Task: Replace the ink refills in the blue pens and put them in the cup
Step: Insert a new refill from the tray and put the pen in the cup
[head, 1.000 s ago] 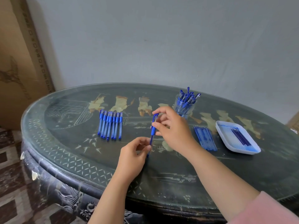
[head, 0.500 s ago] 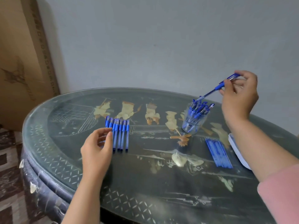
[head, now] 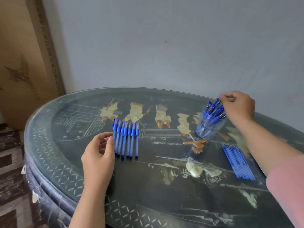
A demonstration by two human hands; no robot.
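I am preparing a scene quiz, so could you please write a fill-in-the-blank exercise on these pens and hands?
The clear glass cup on the dark glass-topped table is full of blue ___.
The right hand pinches the top of a pen standing in the ___.
The left hand is beside a row of capped blue pens lying on the ___.
A bundle of thin blue ink ___ lies flat near the pink sleeve.
Missing words: pens, cup, table, refills.
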